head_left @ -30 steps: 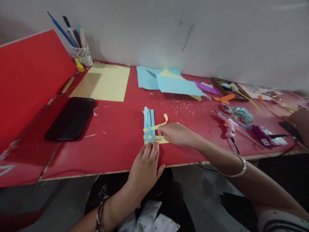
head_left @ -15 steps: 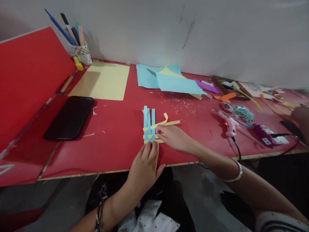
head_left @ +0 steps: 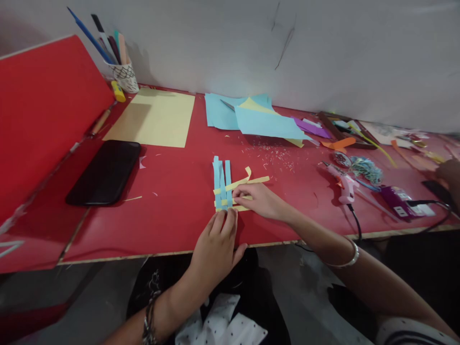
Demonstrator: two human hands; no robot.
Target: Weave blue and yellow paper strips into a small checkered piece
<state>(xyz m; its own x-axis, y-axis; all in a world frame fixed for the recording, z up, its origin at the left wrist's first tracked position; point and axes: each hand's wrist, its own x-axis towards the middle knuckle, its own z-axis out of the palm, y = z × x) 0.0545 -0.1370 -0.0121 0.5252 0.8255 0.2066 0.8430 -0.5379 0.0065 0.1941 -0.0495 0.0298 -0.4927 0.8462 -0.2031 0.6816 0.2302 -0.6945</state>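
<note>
Several light-blue paper strips [head_left: 217,177] stand side by side on the red table, crossed by pale-yellow paper strips [head_left: 237,184] in a loose weave. One yellow strip has a curled free end pointing right. My left hand [head_left: 215,239] lies at the near end of the weave, its fingertips flat on the lower ends of the strips and its thumb spread apart. My right hand [head_left: 264,200] is at the weave's right side, thumb and forefinger pinched on a yellow strip beside the right-hand blue strip. Its fingers partly cover the yellow ends.
Left are a black phone [head_left: 104,172], a yellow sheet [head_left: 158,120] and a pen cup [head_left: 124,76]. Blue sheets [head_left: 266,122] lie at the back with paper scraps before them. Right are a pink glue gun [head_left: 345,187], a purple box [head_left: 395,201] and another person's hand [head_left: 449,175].
My right hand's fingers have shifted slightly at the yellow strips, showing more of the lower ones. My left hand stays in place. The view has tilted a little.
</note>
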